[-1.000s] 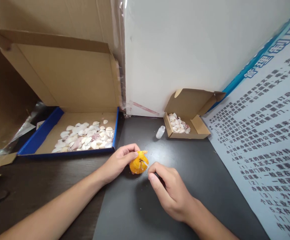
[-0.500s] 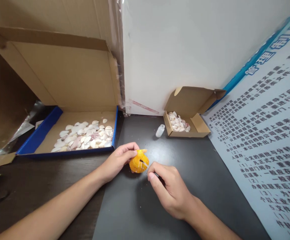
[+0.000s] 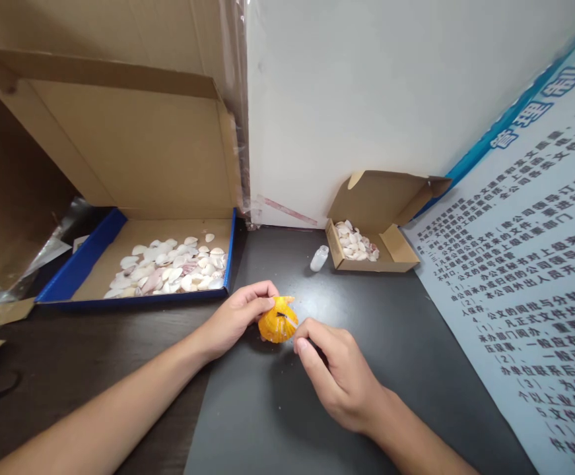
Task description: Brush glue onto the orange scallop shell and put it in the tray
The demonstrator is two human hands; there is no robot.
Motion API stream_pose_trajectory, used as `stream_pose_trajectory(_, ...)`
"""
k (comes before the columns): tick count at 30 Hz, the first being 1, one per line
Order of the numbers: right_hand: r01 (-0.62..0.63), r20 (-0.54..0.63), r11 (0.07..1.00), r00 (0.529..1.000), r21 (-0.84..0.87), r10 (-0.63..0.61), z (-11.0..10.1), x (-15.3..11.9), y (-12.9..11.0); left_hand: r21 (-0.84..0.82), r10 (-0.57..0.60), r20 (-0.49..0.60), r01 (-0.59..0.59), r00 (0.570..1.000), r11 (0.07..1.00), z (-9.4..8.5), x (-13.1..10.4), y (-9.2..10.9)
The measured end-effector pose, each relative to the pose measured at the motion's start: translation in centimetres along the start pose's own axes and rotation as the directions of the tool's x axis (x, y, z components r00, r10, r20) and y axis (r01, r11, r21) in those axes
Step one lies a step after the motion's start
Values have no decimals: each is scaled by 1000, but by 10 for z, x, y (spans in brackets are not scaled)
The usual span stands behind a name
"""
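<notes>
Between the thumb and fingers of my left hand (image 3: 242, 313) is an orange-yellow scallop shell (image 3: 276, 328), its ribbed face turned up and looking wet in spots. My right hand (image 3: 334, 369) is closed around a thin brush (image 3: 290, 320), most of its handle hidden by the fingers. The brush's dark tip touches the upper middle of the shell's face. Beyond the hands, a small clear glass bottle (image 3: 319, 258) with whitish contents stands uncapped on the dark grey tabletop.
On the left, an open blue-sided cardboard box (image 3: 96, 267) holds many pale shells (image 3: 168, 270). A smaller open brown box (image 3: 376, 266) at the back right contains more shells (image 3: 354, 242). A white panel (image 3: 341, 99) rises behind, and a printed poster (image 3: 515, 264) lines the right side.
The brush tip has shifted slightly on the shell's face. Both hands keep their hold, and the whole view has moved a little.
</notes>
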State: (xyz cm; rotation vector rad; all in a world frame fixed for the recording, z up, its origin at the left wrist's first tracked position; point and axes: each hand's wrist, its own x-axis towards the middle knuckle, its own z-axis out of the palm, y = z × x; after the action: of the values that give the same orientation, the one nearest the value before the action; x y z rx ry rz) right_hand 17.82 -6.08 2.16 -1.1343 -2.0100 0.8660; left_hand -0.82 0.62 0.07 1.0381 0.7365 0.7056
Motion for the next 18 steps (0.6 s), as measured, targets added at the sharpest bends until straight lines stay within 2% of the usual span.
stream_pose_trajectory(3, 1, 13, 1000, 1000, 0, -1, 0, 0, -1, 3, 5, 2, -5, 1000, 1000, 0, 0, 0)
stream_pose_trajectory(9, -24, 111, 999, 994, 41, 19, -1, -2, -2, -38, -3, -18, 3, 1000, 999, 2, -2, 2)
stream_pose_trajectory(18, 0, 45, 999, 999, 54, -3, -2, -3, -1, 1, 8, -3, -8, 1000, 1000, 0, 0, -1)
